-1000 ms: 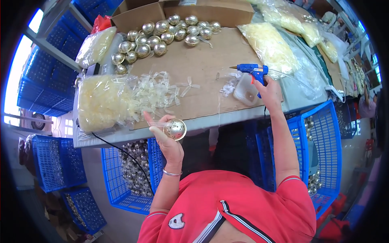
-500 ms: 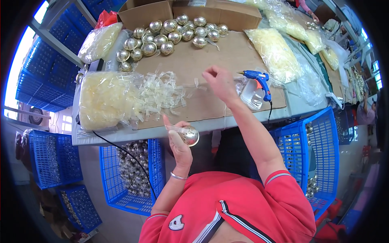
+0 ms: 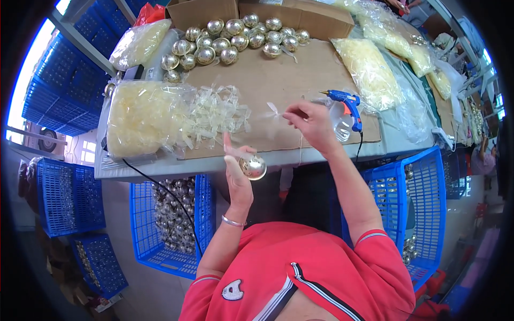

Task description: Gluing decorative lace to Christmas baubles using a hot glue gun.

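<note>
My left hand [image 3: 237,179] is closed around a shiny gold ball ornament [image 3: 254,168], its index finger pointing up. A translucent ribbon lies across that hand's fingers, beside the ball. Over the cardboard sheet, the thumb and fingers of my right hand [image 3: 313,124] are pinched together at a small sheer ribbon bow [image 3: 273,111]. A loose heap of similar pale bows [image 3: 219,113] spills from a clear plastic bag [image 3: 144,117] to the left. To the right of my right hand lies a blue glue gun [image 3: 344,100], its nozzle pointing left.
Several gold balls [image 3: 229,55] lie before an open cardboard box [image 3: 300,18]. Filled plastic bags [image 3: 369,75] rest at the right. Beneath the table's front edge stand blue crates, one [image 3: 206,219] at left and another [image 3: 428,192] at right. A black cable [image 3: 166,184] hangs at the left.
My right hand has come nearer to me and to the right, and the bow has shifted right with its fingertips. My left hand still holds the ball. The whole view has shifted slightly.
</note>
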A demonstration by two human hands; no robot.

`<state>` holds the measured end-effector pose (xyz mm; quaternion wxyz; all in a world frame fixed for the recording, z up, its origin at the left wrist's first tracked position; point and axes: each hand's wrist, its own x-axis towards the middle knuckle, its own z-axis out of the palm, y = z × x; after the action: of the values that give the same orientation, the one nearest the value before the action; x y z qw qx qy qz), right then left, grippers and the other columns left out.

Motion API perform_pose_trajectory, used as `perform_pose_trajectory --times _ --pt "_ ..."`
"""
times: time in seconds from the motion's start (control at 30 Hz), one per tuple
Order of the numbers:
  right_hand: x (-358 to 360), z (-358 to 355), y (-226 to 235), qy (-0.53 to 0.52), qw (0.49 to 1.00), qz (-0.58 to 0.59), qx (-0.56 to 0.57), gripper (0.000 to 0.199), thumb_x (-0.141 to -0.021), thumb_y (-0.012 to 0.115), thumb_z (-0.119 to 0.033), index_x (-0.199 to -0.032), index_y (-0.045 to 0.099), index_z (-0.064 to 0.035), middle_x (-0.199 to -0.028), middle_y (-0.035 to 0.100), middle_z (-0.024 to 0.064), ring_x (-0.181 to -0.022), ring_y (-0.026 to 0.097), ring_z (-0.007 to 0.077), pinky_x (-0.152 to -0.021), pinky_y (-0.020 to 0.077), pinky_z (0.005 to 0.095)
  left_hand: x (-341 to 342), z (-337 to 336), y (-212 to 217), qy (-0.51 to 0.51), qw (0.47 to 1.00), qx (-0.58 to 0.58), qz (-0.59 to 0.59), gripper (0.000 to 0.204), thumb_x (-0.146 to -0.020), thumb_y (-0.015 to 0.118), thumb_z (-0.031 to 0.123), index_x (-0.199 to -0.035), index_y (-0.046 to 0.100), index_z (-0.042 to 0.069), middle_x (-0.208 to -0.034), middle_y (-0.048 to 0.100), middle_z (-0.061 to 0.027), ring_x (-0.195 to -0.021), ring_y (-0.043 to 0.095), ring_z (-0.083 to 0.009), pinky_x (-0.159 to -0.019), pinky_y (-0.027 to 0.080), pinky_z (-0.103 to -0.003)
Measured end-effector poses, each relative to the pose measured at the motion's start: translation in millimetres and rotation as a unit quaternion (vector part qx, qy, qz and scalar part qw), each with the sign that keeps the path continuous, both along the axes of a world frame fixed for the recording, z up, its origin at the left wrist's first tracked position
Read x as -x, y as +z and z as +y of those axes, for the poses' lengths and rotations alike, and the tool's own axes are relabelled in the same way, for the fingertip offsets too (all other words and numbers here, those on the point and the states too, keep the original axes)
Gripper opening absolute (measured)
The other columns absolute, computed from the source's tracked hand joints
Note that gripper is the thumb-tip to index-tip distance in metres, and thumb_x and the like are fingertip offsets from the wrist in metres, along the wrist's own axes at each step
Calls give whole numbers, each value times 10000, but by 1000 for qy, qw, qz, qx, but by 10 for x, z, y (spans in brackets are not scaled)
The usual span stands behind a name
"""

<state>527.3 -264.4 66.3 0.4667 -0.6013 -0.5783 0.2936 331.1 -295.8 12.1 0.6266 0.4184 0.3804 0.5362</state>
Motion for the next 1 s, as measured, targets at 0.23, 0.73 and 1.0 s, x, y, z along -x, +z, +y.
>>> perform_pose_trajectory --times 0.23,0.73,1.0 --pt "102 -561 328 205 946 -136 -211 156 -714 676 32 -847 612 -20 -802 619 108 -701 616 265 -593 494 322 -177 78 48 -115 985 87 -98 772 -877 186 694 -1479 105 217 -848 531 -27 -673 496 -86 -575 441 -209" --pt "70 -678 104 181 944 -201 -189 119 -730 596 2 -833 556 -41 -783 598 105 -727 598 290 -618 495 363 -359 -67 182 -130 985 58 -101 653 -928 482 120 -1476 127 142 -878 535 -2 -628 457 -47 -506 397 -191" --pt "69 -733 -3 162 955 -176 -174 119 -738 611 -11 -849 573 -29 -787 594 108 -732 596 294 -622 493 360 -382 -115 156 -89 987 40 -127 584 -938 471 109 -1460 208 128 -832 551 8 -621 464 -23 -501 404 -180"
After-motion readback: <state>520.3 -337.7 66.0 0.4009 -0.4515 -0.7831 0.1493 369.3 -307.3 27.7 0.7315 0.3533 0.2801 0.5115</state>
